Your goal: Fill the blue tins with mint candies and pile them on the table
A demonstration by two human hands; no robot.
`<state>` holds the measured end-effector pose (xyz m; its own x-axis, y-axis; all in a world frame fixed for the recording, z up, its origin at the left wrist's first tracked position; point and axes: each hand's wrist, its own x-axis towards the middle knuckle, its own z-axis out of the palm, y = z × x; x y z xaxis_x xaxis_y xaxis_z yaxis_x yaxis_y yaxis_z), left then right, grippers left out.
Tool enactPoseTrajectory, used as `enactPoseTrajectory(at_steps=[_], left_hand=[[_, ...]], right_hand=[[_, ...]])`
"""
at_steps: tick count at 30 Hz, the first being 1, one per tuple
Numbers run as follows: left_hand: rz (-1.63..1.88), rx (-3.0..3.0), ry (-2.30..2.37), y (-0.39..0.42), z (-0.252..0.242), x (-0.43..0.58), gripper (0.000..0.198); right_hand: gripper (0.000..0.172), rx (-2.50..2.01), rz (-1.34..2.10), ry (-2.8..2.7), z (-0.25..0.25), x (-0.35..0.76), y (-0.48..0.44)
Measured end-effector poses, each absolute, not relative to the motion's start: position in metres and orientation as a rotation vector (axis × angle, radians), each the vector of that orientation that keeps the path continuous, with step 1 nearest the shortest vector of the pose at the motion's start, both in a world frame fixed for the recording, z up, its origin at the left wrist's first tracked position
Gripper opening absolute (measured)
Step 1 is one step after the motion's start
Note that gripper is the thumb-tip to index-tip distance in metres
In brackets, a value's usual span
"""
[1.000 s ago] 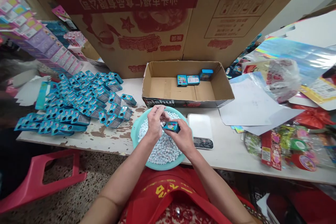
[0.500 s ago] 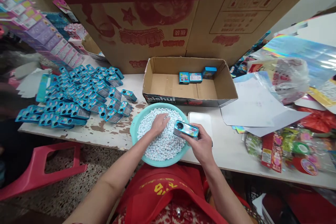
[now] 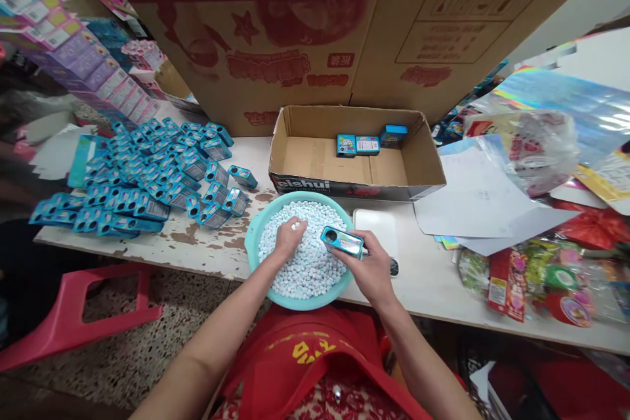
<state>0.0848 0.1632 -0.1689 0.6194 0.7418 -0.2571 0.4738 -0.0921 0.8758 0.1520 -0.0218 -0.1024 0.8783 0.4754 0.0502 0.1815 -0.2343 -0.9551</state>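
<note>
My left hand [image 3: 289, 237] is over the teal basin [image 3: 252, 239], its fingers curled round a few small white candies. Small pale candies [image 3: 310, 272] fill the basin. In my right hand [image 3: 373, 269] is a small blue box [image 3: 343, 241], held tilted above the basin's right side with a round dark hole in its top facing up. Behind the basin stands an open cardboard tray [image 3: 315, 152] with three blue boxes [image 3: 367, 145] in it. A white kitchen scale [image 3: 375, 231] lies right of the basin, partly hidden by my right hand.
Many similar blue boxes [image 3: 147, 170] crowd the table's left side. A large carton [image 3: 295, 33] rises behind the tray. White sheets [image 3: 472, 197] and packaged goods [image 3: 546, 282] lie at the right. A pink stool [image 3: 54, 321] stands at the lower left.
My left hand has drawn back a little to the left and its fingers have closed on some candies. My right hand has shifted slightly left with the blue box.
</note>
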Motion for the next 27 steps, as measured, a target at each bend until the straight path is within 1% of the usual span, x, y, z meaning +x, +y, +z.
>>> enactPoseTrajectory(at_steps=[2, 4, 7, 10, 16, 20, 27], left_hand=[[0.333, 1.624, 1.008, 0.16, -0.151, 0.085, 0.033], [0.391, 1.415, 0.959, 0.154, -0.127, 0.086, 0.035], [0.481, 1.025, 0.784, 0.143, -0.09, 0.09, 0.032], [0.559, 0.903, 0.697, 0.134, -0.07, 0.095, 0.027], [0.662, 0.895, 0.719, 0.129, -0.072, 0.1, 0.024], [0.693, 0.903, 0.663, 0.129, -0.073, 0.101, 0.028], [0.72, 0.944, 0.668, 0.13, -0.07, 0.104, 0.025]], right_hand=[[0.033, -1.847, 0.244, -0.543, -0.106, 0.151, -0.018], [0.032, -1.873, 0.217, -0.595, -0.109, 0.149, -0.015], [0.03, -1.914, 0.22, -0.691, -0.112, 0.144, -0.007], [0.028, -1.947, 0.225, -0.759, -0.113, 0.138, 0.001], [0.025, -1.98, 0.248, -0.83, -0.106, 0.133, 0.006], [0.023, -1.955, 0.258, -0.838, -0.103, 0.133, 0.005], [0.022, -1.932, 0.212, -0.776, -0.1, 0.133, 0.011]])
